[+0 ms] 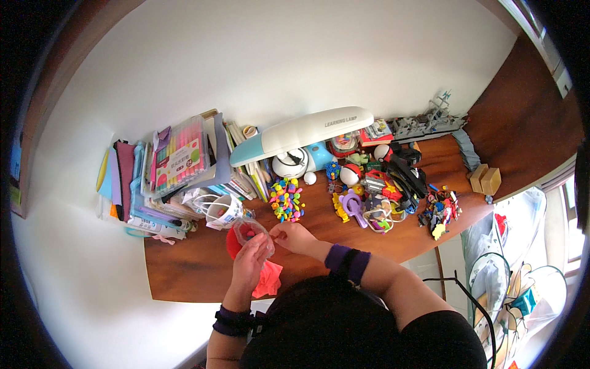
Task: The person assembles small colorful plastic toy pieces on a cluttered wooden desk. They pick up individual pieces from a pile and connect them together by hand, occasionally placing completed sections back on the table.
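My left hand is wrapped round a clear plastic container, tilted above the wooden desk. A few small reddish bits seem to show inside it. Close by on the right, my right hand has its fingers pinched together beside the container; whatever is between them is too small to name. Partly behind the left hand lies a round red object. A crumpled pink-red sheet rests near the desk's front edge. Beyond the hands sits a pile of small bright multicoloured pieces.
A white patterned cup stands just left of the container. Books and a marker case crowd the desk's left. A white and blue lamp spans the back. Toys, a purple plastic piece and a block pile lie right.
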`<state>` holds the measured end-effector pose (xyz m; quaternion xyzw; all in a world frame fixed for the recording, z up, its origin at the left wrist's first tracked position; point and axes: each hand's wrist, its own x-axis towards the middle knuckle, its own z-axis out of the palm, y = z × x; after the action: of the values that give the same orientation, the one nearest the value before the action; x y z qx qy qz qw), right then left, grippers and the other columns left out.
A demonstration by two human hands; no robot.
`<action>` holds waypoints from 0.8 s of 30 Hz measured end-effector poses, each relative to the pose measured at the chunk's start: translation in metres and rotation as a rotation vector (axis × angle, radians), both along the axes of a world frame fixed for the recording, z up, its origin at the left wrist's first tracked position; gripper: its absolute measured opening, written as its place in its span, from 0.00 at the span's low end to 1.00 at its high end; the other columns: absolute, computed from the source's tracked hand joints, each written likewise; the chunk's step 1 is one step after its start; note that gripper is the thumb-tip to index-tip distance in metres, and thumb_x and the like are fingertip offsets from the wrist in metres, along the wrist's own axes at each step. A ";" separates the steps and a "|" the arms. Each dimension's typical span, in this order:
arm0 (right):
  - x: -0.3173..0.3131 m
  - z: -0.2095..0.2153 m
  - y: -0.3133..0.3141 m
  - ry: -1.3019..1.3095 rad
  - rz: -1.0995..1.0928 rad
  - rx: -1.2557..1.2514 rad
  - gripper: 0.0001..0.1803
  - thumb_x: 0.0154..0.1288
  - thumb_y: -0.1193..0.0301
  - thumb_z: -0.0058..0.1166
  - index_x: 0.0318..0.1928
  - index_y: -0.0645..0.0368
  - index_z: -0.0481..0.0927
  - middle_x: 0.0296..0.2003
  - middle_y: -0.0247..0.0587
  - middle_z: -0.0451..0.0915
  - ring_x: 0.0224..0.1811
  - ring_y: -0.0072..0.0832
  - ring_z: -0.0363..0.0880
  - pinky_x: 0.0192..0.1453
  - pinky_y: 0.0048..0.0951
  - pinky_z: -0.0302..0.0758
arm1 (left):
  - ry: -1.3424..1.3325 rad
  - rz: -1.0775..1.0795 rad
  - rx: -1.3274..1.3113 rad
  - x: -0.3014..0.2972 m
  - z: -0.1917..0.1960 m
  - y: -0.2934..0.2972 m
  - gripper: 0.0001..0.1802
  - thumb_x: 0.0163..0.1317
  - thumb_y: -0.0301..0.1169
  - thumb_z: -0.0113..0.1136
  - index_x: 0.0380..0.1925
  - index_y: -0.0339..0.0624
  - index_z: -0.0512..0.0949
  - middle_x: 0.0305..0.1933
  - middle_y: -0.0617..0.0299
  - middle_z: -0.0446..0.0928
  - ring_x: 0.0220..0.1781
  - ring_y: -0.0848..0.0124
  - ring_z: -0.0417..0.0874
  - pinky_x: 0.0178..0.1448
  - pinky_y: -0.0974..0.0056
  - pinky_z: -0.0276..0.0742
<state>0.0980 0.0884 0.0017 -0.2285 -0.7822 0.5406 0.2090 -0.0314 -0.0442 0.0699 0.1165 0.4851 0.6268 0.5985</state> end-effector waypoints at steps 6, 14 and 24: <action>0.030 -0.013 0.014 -0.151 -0.127 -0.050 0.14 0.50 0.75 0.57 0.41 0.59 0.79 0.35 0.44 0.81 0.39 0.37 0.80 0.44 0.33 0.76 | 0.028 -0.167 -0.039 0.013 0.004 0.035 0.20 0.68 0.35 0.45 0.56 0.37 0.68 0.60 0.57 0.70 0.62 0.66 0.68 0.64 0.62 0.62; 0.054 -0.050 0.038 -0.242 -0.248 -0.147 0.18 0.49 0.75 0.55 0.44 0.61 0.79 0.38 0.47 0.81 0.42 0.39 0.80 0.48 0.34 0.76 | -0.019 -0.231 -0.150 0.034 -0.033 0.085 0.20 0.66 0.34 0.48 0.56 0.40 0.69 0.61 0.59 0.69 0.63 0.66 0.67 0.65 0.62 0.59; 0.059 -0.096 0.064 -0.287 -0.349 -0.120 0.21 0.46 0.72 0.58 0.45 0.63 0.78 0.40 0.50 0.80 0.44 0.42 0.78 0.49 0.36 0.75 | -0.005 -0.172 -0.363 0.055 -0.103 0.130 0.20 0.65 0.35 0.50 0.57 0.45 0.68 0.50 0.68 0.72 0.50 0.72 0.72 0.54 0.65 0.67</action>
<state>0.1568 0.1526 -0.0944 -0.4468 -0.7190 0.5039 0.1718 0.0233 0.0858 -0.0336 0.0460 0.5768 0.4759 0.6624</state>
